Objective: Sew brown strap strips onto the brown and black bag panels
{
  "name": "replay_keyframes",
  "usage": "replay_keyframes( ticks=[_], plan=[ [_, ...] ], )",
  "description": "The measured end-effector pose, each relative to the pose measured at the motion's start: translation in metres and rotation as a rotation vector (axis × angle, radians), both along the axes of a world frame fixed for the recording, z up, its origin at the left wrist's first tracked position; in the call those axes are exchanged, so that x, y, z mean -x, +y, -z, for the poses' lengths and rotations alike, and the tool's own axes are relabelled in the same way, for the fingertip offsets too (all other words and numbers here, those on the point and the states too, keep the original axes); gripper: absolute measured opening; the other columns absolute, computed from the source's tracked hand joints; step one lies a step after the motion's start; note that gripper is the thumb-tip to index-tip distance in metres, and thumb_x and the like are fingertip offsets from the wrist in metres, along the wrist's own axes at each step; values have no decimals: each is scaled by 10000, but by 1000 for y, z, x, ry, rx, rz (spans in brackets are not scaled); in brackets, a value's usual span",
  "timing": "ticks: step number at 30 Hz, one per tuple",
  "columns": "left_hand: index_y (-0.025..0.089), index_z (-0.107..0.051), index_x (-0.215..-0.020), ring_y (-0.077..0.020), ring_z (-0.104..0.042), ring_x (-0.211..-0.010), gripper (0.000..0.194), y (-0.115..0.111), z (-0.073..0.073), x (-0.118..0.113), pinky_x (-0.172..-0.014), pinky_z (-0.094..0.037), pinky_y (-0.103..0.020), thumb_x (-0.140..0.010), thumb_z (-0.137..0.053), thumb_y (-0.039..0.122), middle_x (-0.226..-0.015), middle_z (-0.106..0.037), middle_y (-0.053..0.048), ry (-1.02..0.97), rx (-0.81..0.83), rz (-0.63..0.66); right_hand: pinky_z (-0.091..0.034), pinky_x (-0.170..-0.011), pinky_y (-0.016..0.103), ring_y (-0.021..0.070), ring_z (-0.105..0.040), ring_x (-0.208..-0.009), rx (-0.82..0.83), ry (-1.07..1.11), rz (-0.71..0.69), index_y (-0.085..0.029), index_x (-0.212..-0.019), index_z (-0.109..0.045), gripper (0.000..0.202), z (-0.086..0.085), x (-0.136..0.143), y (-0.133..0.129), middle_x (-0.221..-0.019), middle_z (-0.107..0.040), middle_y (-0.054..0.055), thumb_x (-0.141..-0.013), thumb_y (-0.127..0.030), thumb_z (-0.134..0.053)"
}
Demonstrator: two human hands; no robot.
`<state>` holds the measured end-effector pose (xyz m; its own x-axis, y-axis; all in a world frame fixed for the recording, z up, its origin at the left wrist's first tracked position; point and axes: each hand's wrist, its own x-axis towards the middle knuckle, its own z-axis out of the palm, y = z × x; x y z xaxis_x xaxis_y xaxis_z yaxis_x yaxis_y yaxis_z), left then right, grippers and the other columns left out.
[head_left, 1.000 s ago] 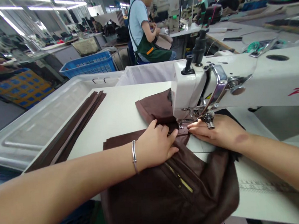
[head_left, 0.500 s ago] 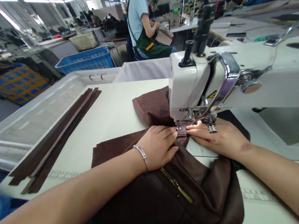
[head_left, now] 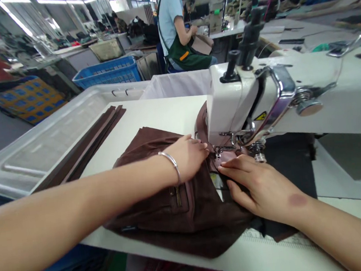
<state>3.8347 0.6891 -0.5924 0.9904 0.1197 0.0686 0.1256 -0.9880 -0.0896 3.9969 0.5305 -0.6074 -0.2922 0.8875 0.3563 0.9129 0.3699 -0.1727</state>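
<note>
A dark brown leather-like piece (head_left: 163,222) with a short brass zipper (head_left: 178,196) lies bunched on the sewing machine table. Its upper edge runs under the presser foot of a white sewing machine (head_left: 228,105). Left of the needle, my left hand (head_left: 187,156) has its fingers curled on the brown material at that edge; the fingertips are partly hidden. My right hand (head_left: 258,179) rests just right of the needle, fingers stretched flat on the material and thumb apart. Black lining (head_left: 292,167) spreads beneath and beyond my right hand.
Brown strips (head_left: 85,144) lie along the table's left side. Beyond them stands a translucent plastic bin (head_left: 25,154). A blue basket (head_left: 107,72) is farther back. A co-worker in a green apron (head_left: 188,51) sits behind the machine. A printed ruler (head_left: 289,242) marks the table's front.
The brown piece has been turned and shifted, its zipper now nearer my left wrist. My left hand has moved up slightly and curled. More black lining shows at the right.
</note>
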Motion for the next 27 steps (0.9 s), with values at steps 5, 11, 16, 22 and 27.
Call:
replay_keyframes(
  ticks=[5, 11, 16, 22, 27],
  plan=[
    [34, -439, -1333, -297, -318, -1363, 548, -32, 27, 12, -1139, -249, -470, -934, -433, 409, -1448, -373, -194, -50, 69, -130, -454, -992, 391, 224, -550, -1108, -32, -34, -27, -109, -1104, -647, 327, 4, -6, 3, -1132, -644, 81, -873, -66, -420],
    [65, -458, -1316, -268, -403, -1306, 468, 14, 29, 13, -1122, -297, -470, -898, -486, 272, -1376, -465, -191, -83, 146, 168, -458, -977, 433, 241, -546, -1121, 31, -36, 34, -224, -1124, -651, 258, 8, -14, 6, -1212, -610, 33, -912, -238, -505],
    [97, -553, -1195, -190, -534, -1155, 306, -4, 24, 14, -1083, -375, -401, -941, -409, 187, -1203, -601, -125, -205, 181, 198, -478, -948, 423, 237, -552, -1115, 97, 5, 37, -239, -1141, -626, 268, 9, -19, 5, -1202, -610, 37, -913, -229, -486],
    [139, -596, -1127, -198, -570, -1088, 268, -14, 25, 12, -1047, -402, -397, -924, -502, 286, -1153, -626, -88, -218, 214, 127, -460, -971, 421, 222, -566, -1092, 93, 24, 20, -250, -1132, -603, 246, 10, -27, 6, -1211, -605, 14, -915, -226, -488],
    [109, -641, -932, -190, -621, -897, 287, -12, 19, 3, -843, -493, -335, -969, -421, 289, -905, -668, -80, -274, 311, -67, -458, -970, 419, 226, -573, -1091, 77, 37, -24, -231, -1141, -604, 262, 7, -28, 8, -1212, -606, 34, -920, -209, -466]
  ],
)
